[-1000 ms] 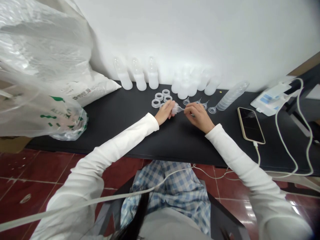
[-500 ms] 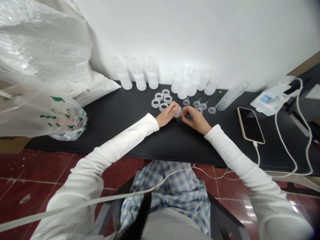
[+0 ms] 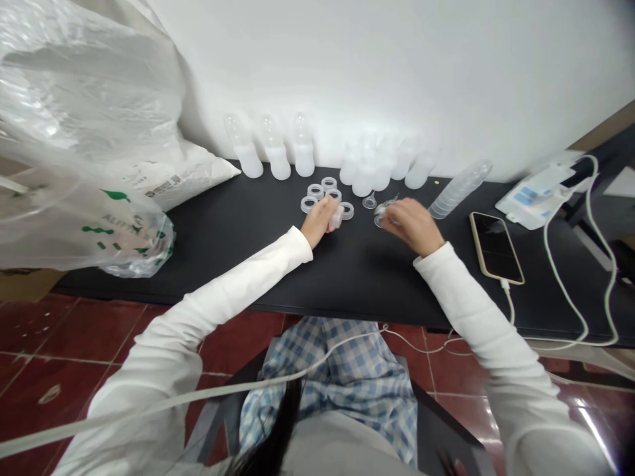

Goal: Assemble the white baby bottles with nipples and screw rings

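Observation:
My left hand (image 3: 319, 221) is closed around a small clear plastic ring (image 3: 336, 217), beside the group of clear rings (image 3: 315, 191) on the black table. My right hand (image 3: 413, 223) is over the small clear funnel-like pieces, its fingers bent and blurred; whether it grips one cannot be made out. One such piece (image 3: 369, 201) lies to its left, in front of a cluster of frosted bottles (image 3: 366, 178). Another ring (image 3: 348, 211) rests just right of my left hand.
Three capped bottles (image 3: 303, 155) stand by the wall. A stack of clear domes (image 3: 460, 190) leans at right, near a phone (image 3: 496, 247) with a cable and a white-and-blue package (image 3: 534, 197). Large plastic bags (image 3: 124, 225) cover the left end of the table (image 3: 213, 264).
My hands have parted. The left moved a little left with the ring, and the right moved right to the funnel-like pieces. A ring now shows right of my left hand.

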A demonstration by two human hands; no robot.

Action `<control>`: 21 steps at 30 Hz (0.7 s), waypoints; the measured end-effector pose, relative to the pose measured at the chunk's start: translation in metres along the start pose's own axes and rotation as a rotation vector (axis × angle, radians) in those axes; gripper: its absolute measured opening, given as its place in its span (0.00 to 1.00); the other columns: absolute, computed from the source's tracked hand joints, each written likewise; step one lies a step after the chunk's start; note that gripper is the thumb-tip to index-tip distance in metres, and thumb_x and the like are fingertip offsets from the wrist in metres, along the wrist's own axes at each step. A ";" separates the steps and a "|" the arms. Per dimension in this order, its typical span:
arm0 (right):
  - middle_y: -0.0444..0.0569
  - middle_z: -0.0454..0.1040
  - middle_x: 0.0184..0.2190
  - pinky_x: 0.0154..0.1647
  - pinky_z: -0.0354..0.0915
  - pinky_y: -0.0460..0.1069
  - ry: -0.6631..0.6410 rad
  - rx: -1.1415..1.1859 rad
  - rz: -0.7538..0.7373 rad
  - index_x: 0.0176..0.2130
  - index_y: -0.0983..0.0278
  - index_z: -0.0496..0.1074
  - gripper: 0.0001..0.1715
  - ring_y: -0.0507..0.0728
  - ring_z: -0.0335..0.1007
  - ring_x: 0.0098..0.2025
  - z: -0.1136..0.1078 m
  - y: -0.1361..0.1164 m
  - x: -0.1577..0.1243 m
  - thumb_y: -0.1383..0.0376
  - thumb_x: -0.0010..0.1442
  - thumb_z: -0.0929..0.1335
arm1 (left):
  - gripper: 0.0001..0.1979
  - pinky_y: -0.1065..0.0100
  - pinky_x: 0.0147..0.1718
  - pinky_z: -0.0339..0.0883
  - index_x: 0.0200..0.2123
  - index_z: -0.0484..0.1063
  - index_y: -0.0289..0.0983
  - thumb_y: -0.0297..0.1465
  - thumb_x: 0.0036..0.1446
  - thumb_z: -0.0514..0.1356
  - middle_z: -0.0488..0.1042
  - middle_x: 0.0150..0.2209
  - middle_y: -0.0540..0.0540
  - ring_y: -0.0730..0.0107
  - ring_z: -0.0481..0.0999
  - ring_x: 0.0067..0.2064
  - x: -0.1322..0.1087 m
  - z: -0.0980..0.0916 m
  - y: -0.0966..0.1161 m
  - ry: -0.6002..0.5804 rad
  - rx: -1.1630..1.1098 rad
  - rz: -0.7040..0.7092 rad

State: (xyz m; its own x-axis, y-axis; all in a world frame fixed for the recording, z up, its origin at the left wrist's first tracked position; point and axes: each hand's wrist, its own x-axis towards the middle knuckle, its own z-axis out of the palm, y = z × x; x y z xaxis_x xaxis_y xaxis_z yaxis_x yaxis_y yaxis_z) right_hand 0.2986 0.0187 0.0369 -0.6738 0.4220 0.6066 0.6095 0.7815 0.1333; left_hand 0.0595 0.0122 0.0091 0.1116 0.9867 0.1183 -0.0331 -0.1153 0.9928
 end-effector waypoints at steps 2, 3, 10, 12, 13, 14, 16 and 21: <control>0.47 0.70 0.31 0.36 0.63 0.51 -0.016 0.077 0.249 0.40 0.60 0.66 0.02 0.57 0.66 0.33 -0.007 0.014 -0.003 0.66 0.64 0.66 | 0.23 0.72 0.20 0.57 0.32 0.62 0.40 0.55 0.62 0.55 0.66 0.24 0.53 0.77 0.64 0.20 0.006 -0.017 -0.009 0.048 0.032 0.174; 0.47 0.71 0.32 0.36 0.64 0.51 -0.058 0.135 0.349 0.43 0.61 0.66 0.08 0.56 0.67 0.33 -0.011 0.020 -0.004 0.66 0.61 0.68 | 0.26 0.72 0.21 0.59 0.36 0.64 0.41 0.59 0.60 0.56 0.68 0.27 0.52 0.77 0.66 0.23 0.009 -0.027 -0.013 0.083 0.063 0.256; 0.40 0.67 0.22 0.31 0.61 0.49 -0.378 0.279 0.665 0.39 0.59 0.67 0.11 0.54 0.65 0.25 -0.038 0.042 -0.009 0.63 0.54 0.70 | 0.28 0.65 0.40 0.74 0.55 0.65 0.41 0.50 0.58 0.64 0.71 0.51 0.41 0.64 0.76 0.48 0.025 -0.101 -0.029 0.185 0.543 0.590; 0.41 0.69 0.23 0.31 0.61 0.49 -0.490 0.278 0.705 0.37 0.59 0.67 0.10 0.54 0.67 0.25 -0.039 0.046 -0.013 0.62 0.54 0.70 | 0.24 0.65 0.41 0.74 0.53 0.66 0.40 0.41 0.56 0.67 0.71 0.51 0.41 0.64 0.75 0.48 0.027 -0.114 -0.031 0.284 0.610 0.480; 0.41 0.70 0.23 0.31 0.61 0.49 -0.550 0.266 0.716 0.36 0.59 0.66 0.10 0.54 0.68 0.26 -0.037 0.047 -0.014 0.62 0.54 0.70 | 0.22 0.65 0.42 0.74 0.52 0.66 0.40 0.37 0.55 0.67 0.70 0.52 0.41 0.64 0.75 0.48 0.028 -0.118 -0.032 0.343 0.632 0.390; 0.42 0.71 0.23 0.31 0.61 0.49 -0.602 0.247 0.721 0.35 0.59 0.66 0.09 0.55 0.69 0.26 -0.036 0.048 -0.016 0.62 0.55 0.70 | 0.21 0.64 0.43 0.74 0.51 0.66 0.40 0.33 0.54 0.66 0.70 0.52 0.40 0.64 0.75 0.49 0.028 -0.121 -0.032 0.401 0.652 0.290; 0.43 0.72 0.24 0.30 0.61 0.49 -0.659 0.199 0.710 0.35 0.60 0.66 0.08 0.55 0.69 0.26 -0.030 0.049 -0.019 0.62 0.55 0.70 | 0.20 0.60 0.49 0.73 0.49 0.66 0.40 0.30 0.53 0.65 0.71 0.52 0.39 0.61 0.74 0.51 0.028 -0.121 -0.031 0.475 0.689 0.114; 0.44 0.71 0.24 0.29 0.60 0.49 -0.593 0.074 0.641 0.39 0.60 0.68 0.08 0.55 0.67 0.25 -0.019 0.052 -0.025 0.66 0.56 0.68 | 0.19 0.50 0.62 0.62 0.47 0.66 0.38 0.28 0.51 0.64 0.74 0.51 0.39 0.52 0.70 0.57 0.021 -0.112 -0.021 0.368 0.801 0.004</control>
State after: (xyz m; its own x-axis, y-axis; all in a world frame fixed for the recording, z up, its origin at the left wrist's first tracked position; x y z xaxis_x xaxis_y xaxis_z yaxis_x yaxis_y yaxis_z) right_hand 0.3551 0.0402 0.0435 -0.3296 0.9434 0.0371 0.9304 0.3312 -0.1572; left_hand -0.0488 0.0482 -0.0113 -0.2185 0.9445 0.2453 0.6890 -0.0287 0.7242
